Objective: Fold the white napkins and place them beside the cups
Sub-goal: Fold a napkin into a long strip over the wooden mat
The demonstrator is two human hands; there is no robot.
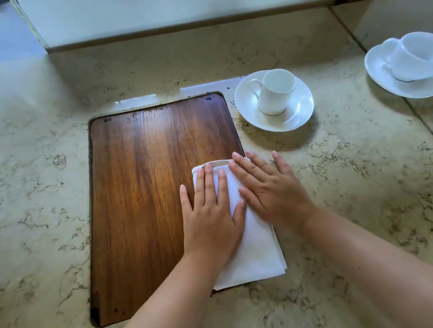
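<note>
A folded white napkin (256,251) lies as a long strip on the lower right part of the wooden board (142,189), its near end reaching past the board's edge. My left hand (210,213) lies flat on the napkin's left side, fingers spread. My right hand (270,190) presses flat on its right side, partly over the stone counter. Neither hand grips the cloth. A white cup (275,94) stands on a white saucer (301,109) beyond the board's right corner.
The board sits inset in a beige marble counter (27,187). A mirror panel at the right shows a reflected cup and saucer (413,63). A window ledge and wall (166,31) run along the back.
</note>
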